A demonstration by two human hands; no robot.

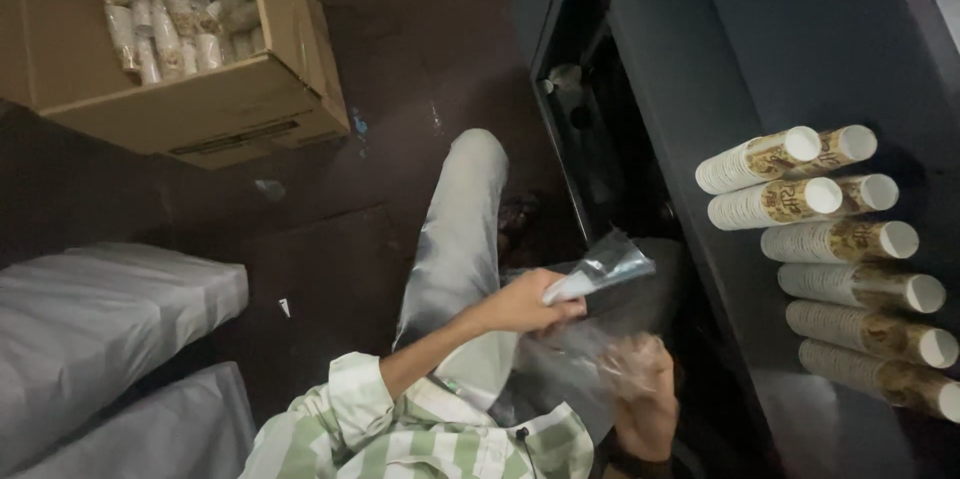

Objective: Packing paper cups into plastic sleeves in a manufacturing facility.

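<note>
From the head camera, looking steeply down, the person's left hand (525,304) is closed around the top edge of a clear plastic bag (605,269), fingers pinched on the film so that a crumpled corner of it sticks up and to the right. The right hand (640,369) sits lower, just beside the left, seen through the same transparent film; its fingers look curled into the bag's lower part, though the plastic blurs them and I cannot tell how firmly they grip. The bag hangs between the two hands, over the person's lap, close to the dark cabinet (700,89) on the right.

On the cabinet's flat side, stacks of paper cups (830,259) lie on their sides in a column, white rims facing right, well apart from the hands. A striped green-and-white sleeve (360,409) covers the left arm, and a leg in pale trousers (460,229) stretches away over the dark floor (400,69). At the upper left stands an open cardboard box (200,109) filled with more wrapped cup stacks (175,4). At the lower left are two large pale bundles (100,319) wrapped in plastic.
</note>
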